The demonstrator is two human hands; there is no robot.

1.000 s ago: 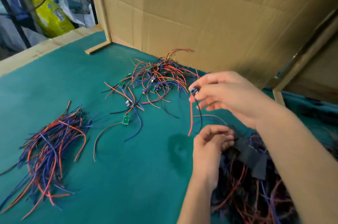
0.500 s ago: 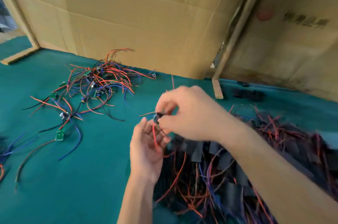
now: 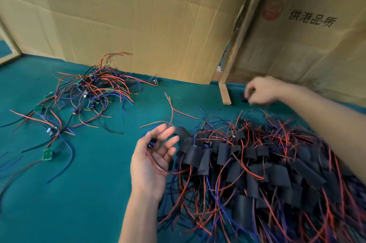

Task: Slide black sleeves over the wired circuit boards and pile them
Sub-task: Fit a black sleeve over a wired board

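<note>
The left hand (image 3: 152, 160) is held palm-up above the green felt table (image 3: 79, 193), just left of the big pile. Its fingers (image 3: 168, 143) are loosely spread and only slightly bent. A small wired circuit board (image 3: 152, 144) lies across the base of those fingers, cradled rather than pinched, and its red and dark wires (image 3: 158, 165) loop down over the palm and trail off toward the pile. No sleeve covers this board.

The right hand (image 3: 261, 92) reaches far forward to the back edge of the table, beside the foot of a wooden strip (image 3: 225, 96) that stands against the cardboard wall (image 3: 148, 20). Its fingers are curled downward around something small and black (image 3: 245, 97), probably a loose sleeve, though motion blur makes it hard to tell whether the fingertips really pinch it or only touch it.

Between the two forearms, to the right of the left hand, spreads the pile of sleeved boards (image 3: 257, 167): many flat black sleeves overlapping, with red and blue wires sticking out in all directions. The nearest sleeves lie just beside the left fingertips.

Far left on the felt sits a tangle of bare boards (image 3: 91, 92), small green boards with red, blue and black leads, well apart from both hands. A few single boards (image 3: 47, 153) lie scattered in front of it.
</note>
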